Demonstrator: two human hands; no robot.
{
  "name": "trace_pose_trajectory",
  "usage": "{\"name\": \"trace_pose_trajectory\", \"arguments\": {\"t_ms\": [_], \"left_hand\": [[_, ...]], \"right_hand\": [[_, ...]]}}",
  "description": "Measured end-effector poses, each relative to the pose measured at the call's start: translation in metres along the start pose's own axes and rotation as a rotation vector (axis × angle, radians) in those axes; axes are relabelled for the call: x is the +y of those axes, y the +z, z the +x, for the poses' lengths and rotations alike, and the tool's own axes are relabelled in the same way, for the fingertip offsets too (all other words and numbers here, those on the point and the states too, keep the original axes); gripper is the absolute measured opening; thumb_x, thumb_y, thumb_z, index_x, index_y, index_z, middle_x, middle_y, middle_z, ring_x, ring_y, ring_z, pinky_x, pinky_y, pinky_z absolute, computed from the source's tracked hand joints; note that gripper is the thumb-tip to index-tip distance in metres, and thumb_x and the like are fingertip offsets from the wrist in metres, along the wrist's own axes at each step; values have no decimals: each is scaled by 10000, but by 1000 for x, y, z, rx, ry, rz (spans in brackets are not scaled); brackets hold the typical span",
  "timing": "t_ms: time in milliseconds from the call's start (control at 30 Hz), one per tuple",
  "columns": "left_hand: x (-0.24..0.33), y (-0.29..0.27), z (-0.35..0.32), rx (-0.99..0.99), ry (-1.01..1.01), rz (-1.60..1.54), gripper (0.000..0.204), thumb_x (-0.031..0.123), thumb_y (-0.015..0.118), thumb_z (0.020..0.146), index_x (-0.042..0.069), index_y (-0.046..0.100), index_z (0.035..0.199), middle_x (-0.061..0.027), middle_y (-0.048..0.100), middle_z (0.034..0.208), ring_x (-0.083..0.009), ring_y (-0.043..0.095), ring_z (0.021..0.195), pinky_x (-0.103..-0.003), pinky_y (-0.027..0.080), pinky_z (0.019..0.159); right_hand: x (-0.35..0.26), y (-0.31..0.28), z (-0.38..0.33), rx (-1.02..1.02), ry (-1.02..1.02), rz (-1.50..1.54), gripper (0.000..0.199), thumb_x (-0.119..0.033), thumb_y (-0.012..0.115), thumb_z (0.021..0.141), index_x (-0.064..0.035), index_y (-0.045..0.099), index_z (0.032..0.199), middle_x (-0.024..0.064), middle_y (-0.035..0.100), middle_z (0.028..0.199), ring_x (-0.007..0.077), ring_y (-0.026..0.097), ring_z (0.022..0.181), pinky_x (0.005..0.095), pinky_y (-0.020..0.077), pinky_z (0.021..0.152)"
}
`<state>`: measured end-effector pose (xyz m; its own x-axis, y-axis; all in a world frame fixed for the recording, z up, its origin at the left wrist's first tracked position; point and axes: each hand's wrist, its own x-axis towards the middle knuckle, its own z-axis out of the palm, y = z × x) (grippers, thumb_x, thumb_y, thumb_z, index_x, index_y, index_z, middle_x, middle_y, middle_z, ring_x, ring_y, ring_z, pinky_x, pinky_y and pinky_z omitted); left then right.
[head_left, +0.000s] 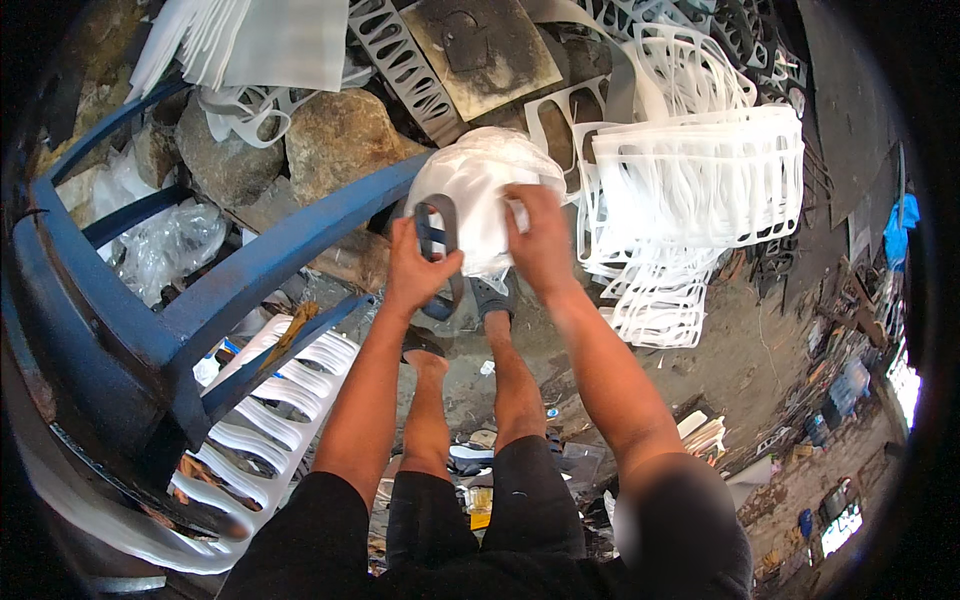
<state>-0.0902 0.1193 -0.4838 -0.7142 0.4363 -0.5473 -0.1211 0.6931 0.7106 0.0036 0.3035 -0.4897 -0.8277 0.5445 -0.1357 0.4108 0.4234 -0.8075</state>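
Observation:
Both my hands are raised in front of me around a bulging white plastic bag [480,185]. My left hand [418,265] grips a dark grey cut-out strip [440,225] against the bag's lower left side. My right hand [540,240] clasps the right side of the bag, fingers pressed on the white plastic. My legs and dark sandals [492,298] show below the bag.
A blue metal frame [150,300] curves along the left. Stacks of white cut-out foam sheets [700,180] lie at right and lower left [270,400]. Large rocks [335,140] and a dark board [480,50] sit behind. Scraps litter the dirt floor [700,370].

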Motion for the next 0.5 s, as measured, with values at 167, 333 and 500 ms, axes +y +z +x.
{"name": "trace_pose_trajectory", "arguments": {"t_ms": [167,333,500], "left_hand": [[-30,-13,20,-24,73,427,876,309,807,617,1,487,1371,-220,368,1468,-381,419,1331,-464,398,1068],[-51,-7,39,89,10,366,899,309,789,617,-77,466,1362,-257,472,1397,-398,462,1300,-422,373,1105],[-30,-7,32,124,-8,168,874,314,786,612,52,499,1395,-283,364,1469,-401,445,1310,-445,385,1083]], "right_hand": [[14,53,6,-272,-224,-299,411,-245,694,854,-176,625,1253,122,489,1386,374,499,1200,449,505,923],[66,77,14,-316,-211,-524,518,-261,716,813,-137,596,1302,123,441,1469,378,444,1284,454,484,982],[87,79,4,-311,-204,-624,513,-203,694,817,-112,578,1309,138,451,1456,374,432,1298,440,427,1047]]}}
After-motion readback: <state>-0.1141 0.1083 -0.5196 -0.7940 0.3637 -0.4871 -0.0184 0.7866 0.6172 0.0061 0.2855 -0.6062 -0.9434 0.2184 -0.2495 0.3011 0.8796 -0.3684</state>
